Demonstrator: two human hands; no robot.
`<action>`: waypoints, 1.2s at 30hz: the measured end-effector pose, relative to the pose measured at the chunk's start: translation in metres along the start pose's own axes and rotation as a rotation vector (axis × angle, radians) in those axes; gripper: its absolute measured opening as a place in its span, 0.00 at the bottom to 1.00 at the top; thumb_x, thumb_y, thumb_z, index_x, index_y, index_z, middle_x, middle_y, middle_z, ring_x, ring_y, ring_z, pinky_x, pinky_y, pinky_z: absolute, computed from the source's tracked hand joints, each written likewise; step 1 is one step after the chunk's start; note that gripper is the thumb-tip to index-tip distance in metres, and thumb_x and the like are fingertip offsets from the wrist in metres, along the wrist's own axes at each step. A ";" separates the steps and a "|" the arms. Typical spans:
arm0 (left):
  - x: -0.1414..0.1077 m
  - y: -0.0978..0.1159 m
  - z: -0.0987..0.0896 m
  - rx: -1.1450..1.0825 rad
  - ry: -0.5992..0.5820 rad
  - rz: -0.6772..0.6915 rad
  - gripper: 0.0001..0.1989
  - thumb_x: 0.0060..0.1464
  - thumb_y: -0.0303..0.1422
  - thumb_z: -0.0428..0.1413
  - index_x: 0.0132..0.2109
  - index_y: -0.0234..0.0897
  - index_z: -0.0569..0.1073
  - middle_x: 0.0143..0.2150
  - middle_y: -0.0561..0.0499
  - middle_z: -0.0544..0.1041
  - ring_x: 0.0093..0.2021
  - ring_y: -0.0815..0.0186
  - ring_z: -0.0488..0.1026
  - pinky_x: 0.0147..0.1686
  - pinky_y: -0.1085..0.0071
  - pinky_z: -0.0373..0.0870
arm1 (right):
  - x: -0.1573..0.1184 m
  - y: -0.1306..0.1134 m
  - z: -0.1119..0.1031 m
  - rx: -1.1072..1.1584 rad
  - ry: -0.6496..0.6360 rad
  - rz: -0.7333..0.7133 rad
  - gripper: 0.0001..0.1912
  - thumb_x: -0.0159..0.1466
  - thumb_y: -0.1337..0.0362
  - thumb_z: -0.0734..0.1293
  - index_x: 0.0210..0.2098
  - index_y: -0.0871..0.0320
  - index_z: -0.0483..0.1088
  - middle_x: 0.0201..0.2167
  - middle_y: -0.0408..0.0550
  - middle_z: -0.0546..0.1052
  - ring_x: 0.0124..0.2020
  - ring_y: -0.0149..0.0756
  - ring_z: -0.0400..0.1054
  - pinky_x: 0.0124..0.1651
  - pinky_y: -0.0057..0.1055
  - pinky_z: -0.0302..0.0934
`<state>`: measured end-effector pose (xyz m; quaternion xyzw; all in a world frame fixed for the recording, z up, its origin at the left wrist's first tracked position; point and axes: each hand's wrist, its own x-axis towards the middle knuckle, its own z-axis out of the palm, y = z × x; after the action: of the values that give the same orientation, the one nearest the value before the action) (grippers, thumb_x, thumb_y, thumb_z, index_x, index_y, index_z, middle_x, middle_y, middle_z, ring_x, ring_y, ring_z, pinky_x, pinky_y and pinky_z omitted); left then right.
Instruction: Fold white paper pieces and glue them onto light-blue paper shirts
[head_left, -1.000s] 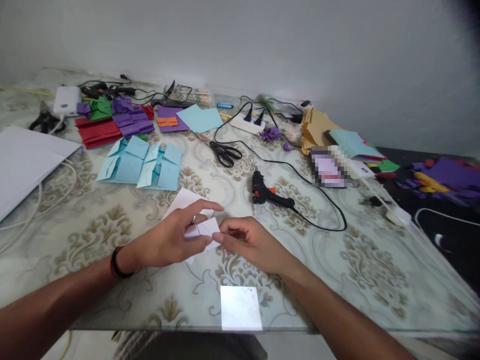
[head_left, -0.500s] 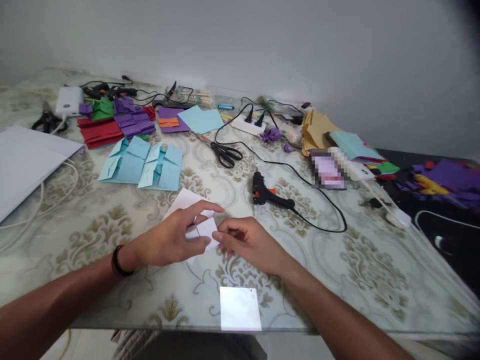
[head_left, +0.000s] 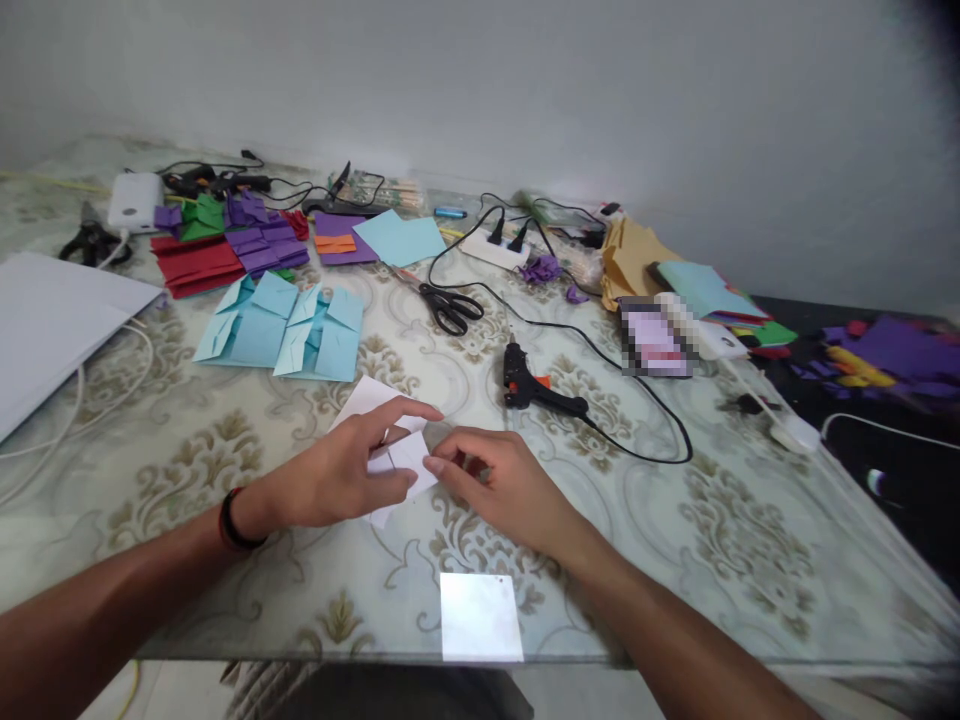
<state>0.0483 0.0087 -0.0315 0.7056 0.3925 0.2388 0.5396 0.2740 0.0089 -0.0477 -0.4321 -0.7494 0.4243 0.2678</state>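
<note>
A folded white paper [head_left: 411, 456] lies at the table's middle front, partly hidden by my fingers. My left hand [head_left: 341, 468] rests on it from the left, its index finger stretched over the top and its thumb on the lower flap. At the paper's right edge, my right hand [head_left: 502, 480] pinches the corner between thumb and index finger. A small white square [head_left: 480, 617] lies near the table's front edge. Behind the left hand stand light blue folded papers [head_left: 281, 330]. The black glue gun [head_left: 540, 385] lies beyond my right hand.
Black scissors [head_left: 450, 308] and a white power strip [head_left: 495, 248] sit farther back. Red folded paper [head_left: 196, 265] and purple folded paper [head_left: 268, 245] are at back left. A large white sheet [head_left: 60, 320] covers the left side. The glue gun's black cord loops to the right.
My right hand has shifted very slightly at the paper's right corner, its fingers curling closer together. The left hand keeps nearly the same pose on the paper.
</note>
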 end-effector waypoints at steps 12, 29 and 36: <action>-0.001 -0.002 -0.001 0.004 -0.007 0.008 0.28 0.59 0.27 0.58 0.65 0.45 0.66 0.59 0.50 0.75 0.53 0.63 0.76 0.57 0.64 0.72 | 0.001 0.000 -0.012 0.121 0.042 0.080 0.15 0.73 0.55 0.64 0.35 0.57 0.74 0.29 0.44 0.75 0.26 0.31 0.69 0.29 0.27 0.62; -0.001 -0.002 -0.002 -0.047 -0.031 -0.024 0.29 0.59 0.26 0.58 0.66 0.45 0.65 0.42 0.53 0.77 0.37 0.67 0.73 0.36 0.73 0.72 | 0.004 0.004 -0.017 0.876 -0.078 0.241 0.21 0.67 0.45 0.72 0.37 0.59 0.79 0.30 0.44 0.73 0.24 0.28 0.66 0.30 0.29 0.69; 0.000 0.001 -0.002 -0.098 -0.022 -0.055 0.28 0.57 0.29 0.59 0.64 0.44 0.67 0.42 0.54 0.77 0.35 0.68 0.73 0.34 0.72 0.72 | 0.001 0.009 -0.015 0.802 -0.066 0.213 0.15 0.68 0.52 0.73 0.35 0.59 0.78 0.27 0.42 0.73 0.25 0.28 0.66 0.31 0.27 0.68</action>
<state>0.0469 0.0101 -0.0300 0.6697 0.3935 0.2353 0.5842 0.2889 0.0186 -0.0478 -0.3549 -0.4840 0.7214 0.3455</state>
